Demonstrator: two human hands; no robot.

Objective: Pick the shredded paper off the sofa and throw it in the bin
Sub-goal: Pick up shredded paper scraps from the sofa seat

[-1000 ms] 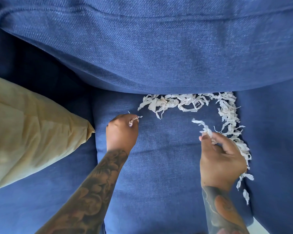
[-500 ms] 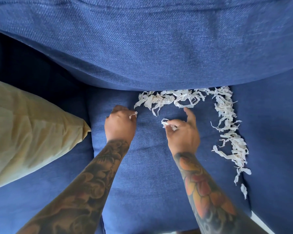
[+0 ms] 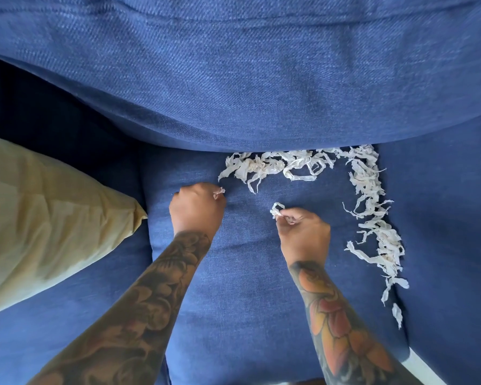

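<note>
Both hands are closed on small scraps: the left hand (image 3: 196, 209) pinches a shred at its fingertips, and the right hand (image 3: 303, 232) grips a curled strip. The shredded paper (image 3: 368, 187) trails along the far edge and right side of the blue sofa (image 3: 242, 287) seat cushion, with a tan pillow (image 3: 47, 220) at the left.

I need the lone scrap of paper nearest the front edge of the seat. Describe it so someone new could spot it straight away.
Start at the blue seat cushion and follow the line of shredded paper down its right seam, toward the front. Past the end of that line lies one small white scrap. It lies alone, apart from the tangled strips above it.
</note>
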